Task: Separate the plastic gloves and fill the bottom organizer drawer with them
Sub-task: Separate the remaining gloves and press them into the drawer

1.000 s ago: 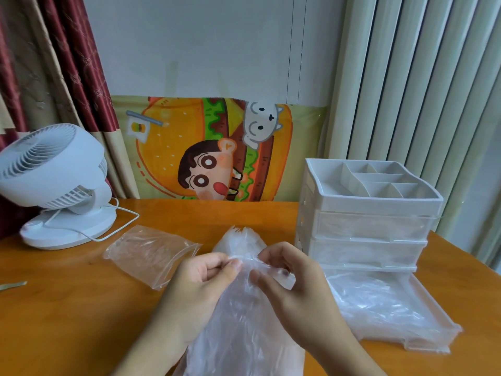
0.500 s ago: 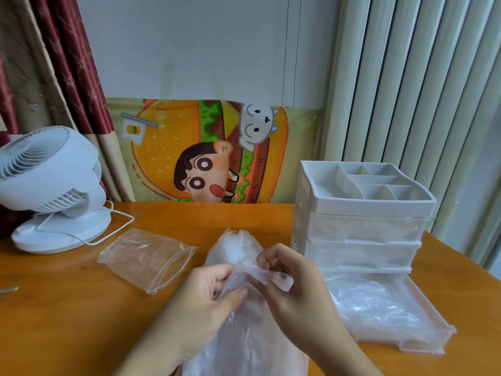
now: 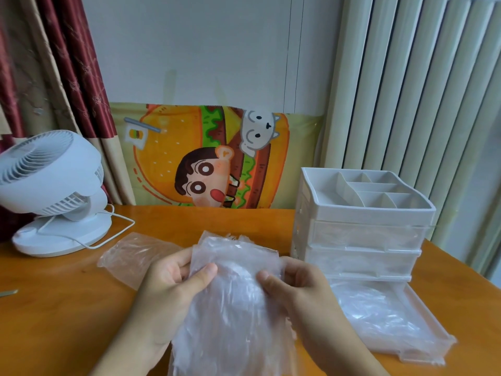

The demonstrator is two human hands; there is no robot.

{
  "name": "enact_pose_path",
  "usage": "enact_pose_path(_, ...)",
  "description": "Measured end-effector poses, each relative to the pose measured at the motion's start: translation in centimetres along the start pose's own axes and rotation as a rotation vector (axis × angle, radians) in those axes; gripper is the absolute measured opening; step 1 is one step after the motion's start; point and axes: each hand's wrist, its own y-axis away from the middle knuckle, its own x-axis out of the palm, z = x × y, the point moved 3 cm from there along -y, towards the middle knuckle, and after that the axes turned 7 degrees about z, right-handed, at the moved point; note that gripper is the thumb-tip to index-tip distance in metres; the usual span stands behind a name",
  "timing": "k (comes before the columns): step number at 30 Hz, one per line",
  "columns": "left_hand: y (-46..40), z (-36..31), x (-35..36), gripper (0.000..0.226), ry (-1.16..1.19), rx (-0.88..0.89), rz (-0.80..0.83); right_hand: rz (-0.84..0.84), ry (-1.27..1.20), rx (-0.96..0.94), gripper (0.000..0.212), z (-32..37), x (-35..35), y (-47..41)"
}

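Both hands grasp the stack of plastic gloves (image 3: 233, 294) above the table (image 3: 67, 308): the left hand (image 3: 168, 291) pinches its left edge, thumb on top; the right hand (image 3: 303, 291) pinches its right edge likewise. Landmark: organizer (image 3: 360, 221). The stack is just left of it. The bottom drawer (image 3: 423, 346), pulled out in front of it, contains gloves. An empty plastic bag (image 3: 130, 256) lies farther left; a white fan (image 3: 51, 191) stands beyond that.

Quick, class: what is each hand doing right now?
Left hand: grips the stack of plastic gloves.
Right hand: grips the same stack.
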Motion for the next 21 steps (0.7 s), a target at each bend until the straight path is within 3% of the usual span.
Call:
enact_pose_path(4,0.0,0.2,0.2,0.016,-0.036,-0.075,0.005,-0.059,0.052,-0.096,0.015,-0.2,-0.3,-0.2)
enact_pose_path(5,-0.1,0.6,0.1,0.024,-0.061,-0.129,0.029,-0.081,0.067,-0.112,0.016,-0.2,-0.4,-0.3)
enact_pose_path(7,-0.1,1.3,0.0,0.064,-0.208,-0.22,0.08,-0.124,0.084,-0.137,0.017,-0.2,-0.7,-0.5)
enact_pose_path(9,-0.1,1.8,0.1,0.077,-0.333,-0.242,0.111,-0.161,0.095,-0.14,0.019,-0.2,-0.9,-0.4)
enact_pose_path(14,-0.1,1.3,0.6,0.03,-0.469,-0.044,0.042,-0.013,-0.057,0.053,0.018,0.2,0.0,0.1)
enact_pose_path(18,0.1,0.6,0.2,0.027,-0.578,0.069,-0.086,0.034,0.058,0.133,0.009,-0.9,-0.1,-0.2)
enact_pose_path(21,0.1,0.5,0.2,0.035,-0.614,0.114,-0.105,0.031,0.076,0.112,0.016,-1.0,-0.5,-0.3)
